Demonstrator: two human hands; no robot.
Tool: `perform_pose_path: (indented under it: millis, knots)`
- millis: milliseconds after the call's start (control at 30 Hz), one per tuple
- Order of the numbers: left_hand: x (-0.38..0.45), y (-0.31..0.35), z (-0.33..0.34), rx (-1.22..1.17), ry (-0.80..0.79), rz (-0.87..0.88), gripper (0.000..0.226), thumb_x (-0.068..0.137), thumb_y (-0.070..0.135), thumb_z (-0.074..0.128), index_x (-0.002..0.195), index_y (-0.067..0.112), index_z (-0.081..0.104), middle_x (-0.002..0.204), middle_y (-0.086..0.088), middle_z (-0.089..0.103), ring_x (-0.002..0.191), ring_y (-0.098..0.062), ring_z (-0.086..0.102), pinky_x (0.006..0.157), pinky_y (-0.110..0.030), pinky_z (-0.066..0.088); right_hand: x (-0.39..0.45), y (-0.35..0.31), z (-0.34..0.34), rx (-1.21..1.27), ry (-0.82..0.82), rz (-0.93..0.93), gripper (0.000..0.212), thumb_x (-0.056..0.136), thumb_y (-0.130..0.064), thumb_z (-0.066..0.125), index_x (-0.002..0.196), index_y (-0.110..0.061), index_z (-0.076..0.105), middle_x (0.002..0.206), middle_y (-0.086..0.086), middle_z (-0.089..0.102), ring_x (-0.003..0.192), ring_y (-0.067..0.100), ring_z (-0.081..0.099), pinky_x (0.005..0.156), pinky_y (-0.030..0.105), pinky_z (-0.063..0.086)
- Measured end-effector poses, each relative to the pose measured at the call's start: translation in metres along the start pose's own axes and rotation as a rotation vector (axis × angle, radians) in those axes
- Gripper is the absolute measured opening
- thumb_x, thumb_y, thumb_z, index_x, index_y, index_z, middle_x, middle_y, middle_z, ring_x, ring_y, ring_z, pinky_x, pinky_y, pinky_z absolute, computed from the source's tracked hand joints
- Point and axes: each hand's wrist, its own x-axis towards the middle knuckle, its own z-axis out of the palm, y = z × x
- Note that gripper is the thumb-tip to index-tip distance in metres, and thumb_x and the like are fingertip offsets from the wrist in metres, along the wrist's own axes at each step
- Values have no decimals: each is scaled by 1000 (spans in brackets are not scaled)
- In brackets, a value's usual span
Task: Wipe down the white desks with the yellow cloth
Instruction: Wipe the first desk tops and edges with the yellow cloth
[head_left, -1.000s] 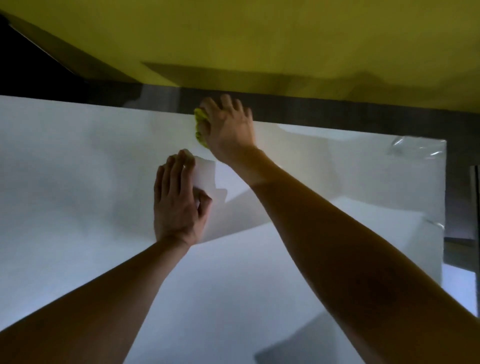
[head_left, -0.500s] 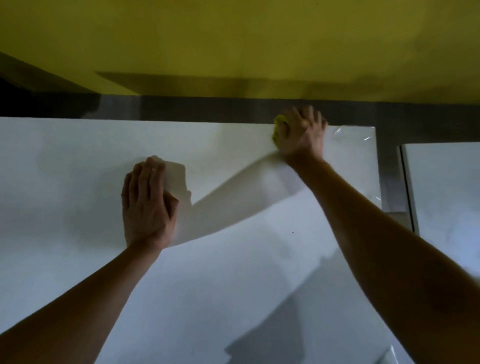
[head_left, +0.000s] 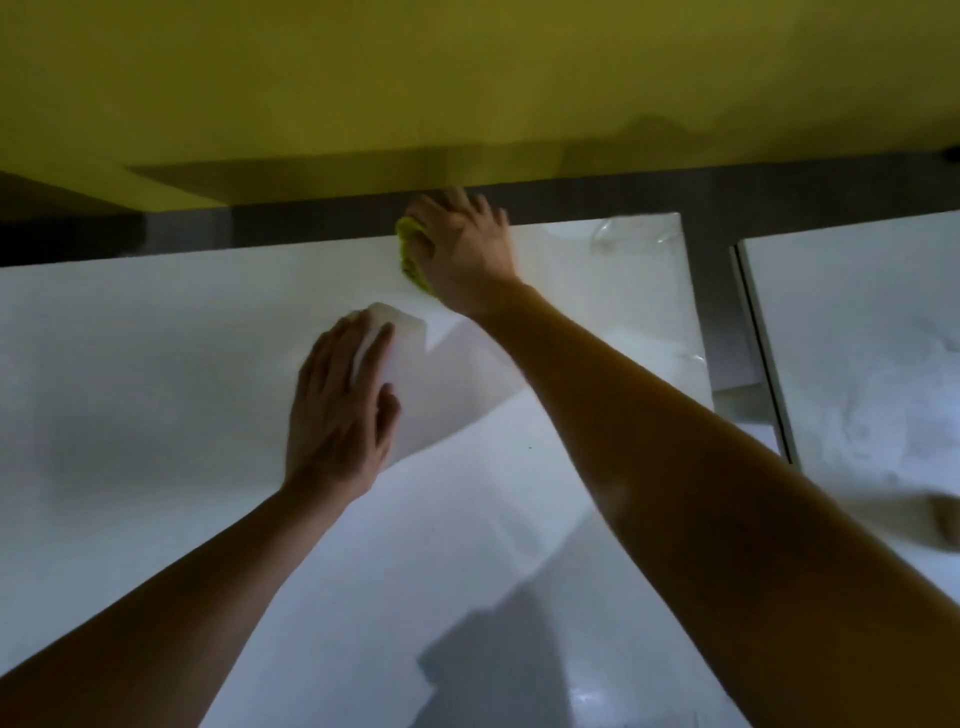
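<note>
Head view, looking down on a smooth white rectangular desk (head_left: 156, 364) that fills most of the frame. The right hand (head_left: 465, 254) reaches across to the desk's far edge and lies over a crumpled yellow cloth (head_left: 410, 254), pressing it onto the desk surface; the fingers spread over the cloth and bend slightly at the edge, and whether they curl round the fabric cannot be told, since only a strip of the cloth shows, at the hand's left side. The cloth sits at the far edge of the desk, right of the desk's middle and well short of its far right corner. The left hand (head_left: 340, 410) rests flat on the desk, nearer to the viewer than the cloth and a little to its left, fingers straight and close together, holding nothing; its outline is blurred. Both bare forearms extend from the near edge of the frame, and their grey shadows fall across the desk between the two hands.

At the desk's far right corner a patch of clear, wrinkled plastic film (head_left: 631, 236) catches the light. Beyond the far edge runs a dark grey strip of floor (head_left: 285, 223), and past it rises a yellow wall (head_left: 467, 78). To the right of the desk, across a narrow grey gap, stands a second white desk (head_left: 857, 338).
</note>
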Motion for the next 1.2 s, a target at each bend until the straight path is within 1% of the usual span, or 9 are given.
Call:
perform_pose_path:
  millis: [200,400,567,700,833,967,1067,1133,1200]
  knots:
    - [54,82,33,-86,-103,176,57,106,28,39,159,6,35,167,-18,30,156,-35,25,127,-48,23,-31,112,-59,-160,53,168,31,100,-38,40,115,-23,62,120,7,56,112,26,50,99,36,31]
    - [62,92,43,15,-100,157,63,105,33,39,161,9,29,168,-19,27,156,-36,23,128,-49,21,-25,102,-50,-203,99,318,31,101,-35,38,114,-19,61,120,8,55,112,26,50,105,41,35]
    - [61,93,44,-22,-93,107,54,99,31,52,146,5,52,159,-22,42,148,-39,39,125,-50,31,-5,38,-21,-105,-71,8,36,100,-42,45,131,-27,55,124,4,53,115,24,49,101,40,40]
    - [62,90,45,-48,-100,114,61,101,38,34,158,15,39,163,-19,35,152,-37,31,124,-52,32,3,54,-37,-134,-173,-96,38,101,-46,43,134,-28,53,131,3,53,120,23,49,102,40,39]
    - [63,90,46,-60,-76,117,61,102,36,34,159,16,37,165,-22,30,154,-37,26,124,-52,31,-21,128,-76,-267,-85,207,37,101,-42,37,125,-24,57,127,9,54,120,30,48,103,43,36]
    - [65,92,47,-33,-53,117,60,102,35,39,160,17,35,164,-22,30,153,-38,27,122,-53,35,-46,164,-98,-278,98,301,34,101,-40,40,121,-18,57,118,12,53,108,32,48,94,43,37]
    - [66,92,47,10,-74,113,64,101,38,40,161,18,31,165,-21,27,153,-38,25,125,-51,30,-62,167,-85,-129,304,487,33,101,-38,39,126,-20,53,115,13,51,101,30,49,87,41,41]
    - [66,91,49,25,-63,126,64,101,38,40,161,18,31,165,-22,27,153,-38,25,126,-50,28,-68,173,-76,74,306,617,35,103,-42,40,128,-20,50,111,10,51,93,25,53,73,34,44]
    - [65,91,50,24,-61,130,64,101,37,39,162,18,30,165,-21,26,154,-38,24,126,-50,27,-70,177,-77,232,294,684,36,102,-47,40,124,-21,51,104,4,52,80,16,54,59,25,36]
